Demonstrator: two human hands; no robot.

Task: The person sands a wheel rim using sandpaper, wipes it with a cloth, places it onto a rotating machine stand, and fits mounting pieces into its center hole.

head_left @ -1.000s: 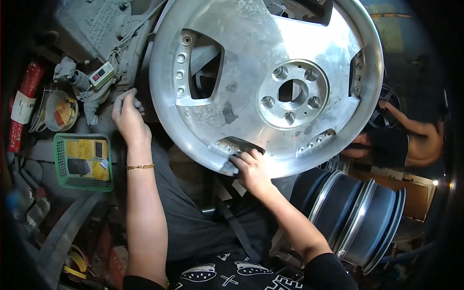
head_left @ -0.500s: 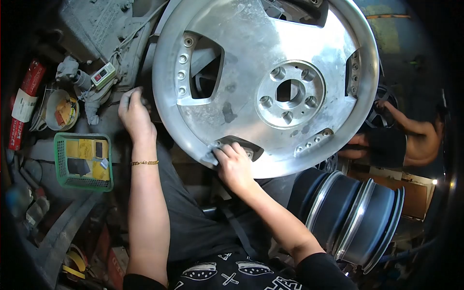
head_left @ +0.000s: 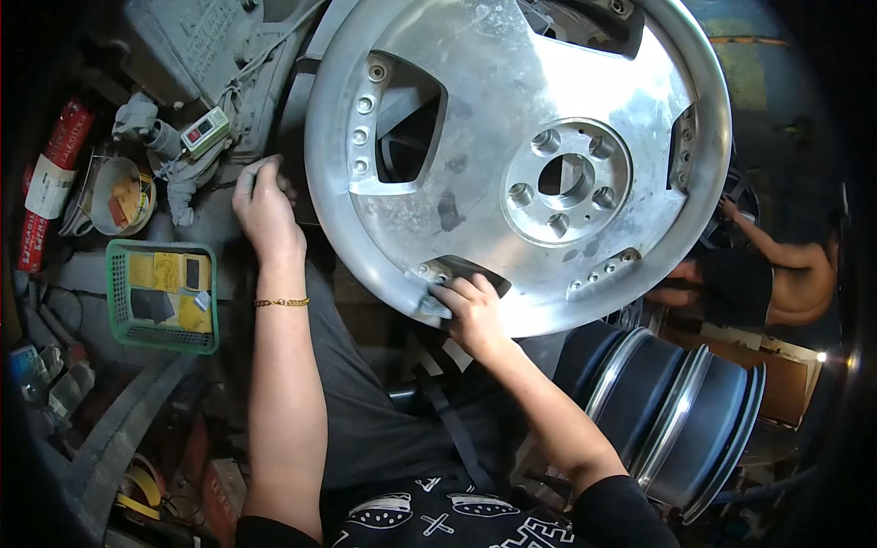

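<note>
Press your right hand (head_left: 476,317), curled around maybe a grey pad (head_left: 433,308), evenly on the wheel (head_left: 484,215), your left hand (head_left: 272,217) loosely curled and empty.

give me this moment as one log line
right hand: grey pad on metal wheel | left hand: off wheel, nothing visible held | green basket: left of wheel

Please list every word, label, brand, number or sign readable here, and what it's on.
"FRAGILE", sideways and faint, on the red roll.
White label on that roll: too blurred to read.
Raised lettering on the grey machine casing: unreadable.
Switch box markings: too small.
White lettering on the black shirt: only partly in view, no sure word.
White print on the red box: unreadable.
</note>
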